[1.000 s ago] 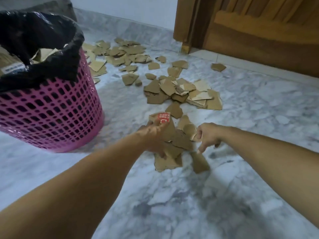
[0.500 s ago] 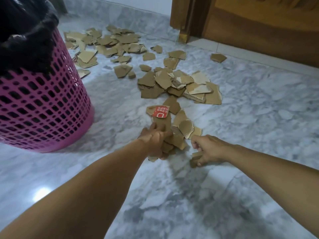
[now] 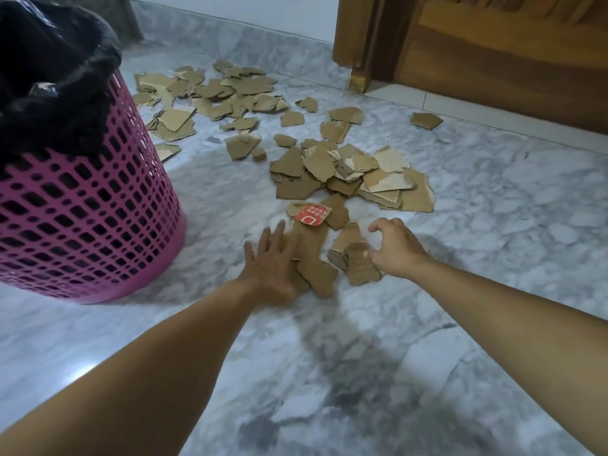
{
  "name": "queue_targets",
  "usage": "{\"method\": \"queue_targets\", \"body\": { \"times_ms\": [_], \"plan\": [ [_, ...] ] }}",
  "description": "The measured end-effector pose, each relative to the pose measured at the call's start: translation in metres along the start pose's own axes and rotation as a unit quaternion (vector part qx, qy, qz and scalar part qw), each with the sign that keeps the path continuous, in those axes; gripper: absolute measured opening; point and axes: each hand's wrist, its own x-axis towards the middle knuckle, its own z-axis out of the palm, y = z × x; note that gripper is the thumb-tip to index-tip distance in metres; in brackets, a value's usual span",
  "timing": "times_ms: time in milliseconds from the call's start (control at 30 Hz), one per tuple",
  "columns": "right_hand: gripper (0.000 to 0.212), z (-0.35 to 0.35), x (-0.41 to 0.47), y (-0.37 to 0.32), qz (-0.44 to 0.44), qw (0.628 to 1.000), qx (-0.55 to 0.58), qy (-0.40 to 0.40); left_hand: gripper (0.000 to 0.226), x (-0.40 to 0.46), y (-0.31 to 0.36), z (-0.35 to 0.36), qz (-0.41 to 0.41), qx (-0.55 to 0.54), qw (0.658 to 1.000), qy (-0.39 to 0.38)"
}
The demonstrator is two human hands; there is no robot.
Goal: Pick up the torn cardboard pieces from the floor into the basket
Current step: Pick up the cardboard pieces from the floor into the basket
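Marble floor [image 3: 378, 373] fills the near view, crossed by two bare forearms. Nearest the person, the left hand [image 3: 271, 269] lies flat with fingers spread, pressing on a small heap of torn cardboard pieces [image 3: 317, 258]. Just beside it, the right hand [image 3: 394, 250] curls its fingers and thumb over a stacked few pieces [image 3: 357, 261], though a firm grip cannot be told. Beyond lies a red-labelled scrap [image 3: 311, 214], then larger scattered piles [image 3: 345, 172]. The pink basket [image 3: 85, 218] with its black liner [image 3: 49, 80] stands at left; a wooden door [image 3: 493, 54] stands farthest back.
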Motion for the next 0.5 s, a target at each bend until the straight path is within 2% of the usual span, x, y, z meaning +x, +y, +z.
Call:
{"method": "queue_targets", "body": {
  "times_ms": [33, 100, 167, 200, 333, 433, 500],
  "plan": [
    [0.060, 0.002, 0.003, -0.002, 0.035, 0.999, 0.000, -0.005, 0.097, 0.001, 0.002, -0.002, -0.058, -0.074, 0.996, 0.010],
    [0.078, 0.008, 0.007, -0.008, 0.091, 0.995, 0.003, -0.032, 0.093, 0.008, 0.010, -0.005, -0.202, -0.194, 0.958, 0.069],
    [0.086, 0.016, 0.006, -0.015, 0.113, 0.992, -0.010, -0.052, 0.104, 0.013, 0.019, -0.009, -0.334, -0.222, 0.910, 0.101],
    [0.089, 0.019, 0.006, -0.018, 0.119, 0.991, -0.017, -0.051, 0.111, 0.014, 0.023, -0.010, -0.369, -0.212, 0.901, 0.089],
    [0.097, 0.027, 0.011, -0.027, 0.131, 0.990, 0.019, -0.047, 0.109, 0.022, 0.031, -0.007, -0.370, -0.220, 0.899, 0.077],
    [0.085, 0.025, 0.020, -0.029, 0.113, 0.989, 0.066, -0.069, 0.110, 0.028, 0.034, -0.012, -0.371, -0.227, 0.899, 0.062],
    [0.068, 0.020, 0.028, -0.029, 0.101, 0.990, 0.074, -0.067, 0.110, 0.031, 0.033, -0.016, -0.363, -0.203, 0.908, 0.050]
  ]
}}
